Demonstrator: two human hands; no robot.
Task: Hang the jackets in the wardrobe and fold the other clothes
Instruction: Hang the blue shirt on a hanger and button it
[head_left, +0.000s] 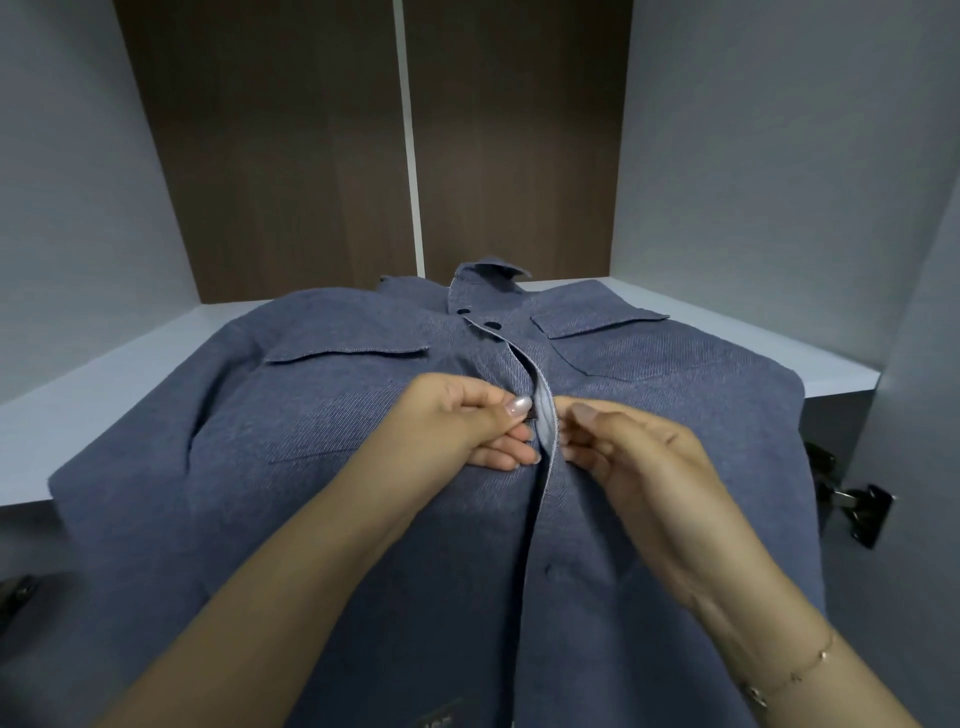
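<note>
Grey wardrobe shelf (130, 364) carries a blue denim shirt (322, 467) lying front-up, its hem hanging off the shelf's front edge. Left hand (467, 421) pinches the shirt's placket at mid-chest; right hand (618, 447) pinches the opposite edge.

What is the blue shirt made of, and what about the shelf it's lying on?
The blue shirt looks like a thick woven cloth, maybe denim or cotton twill: fine slanted lines run across it and the finish is matt. Its buttons seem dark plastic, though they are small. The shelf looks like smooth, pale laminated board; its surface is flat and even.
</note>
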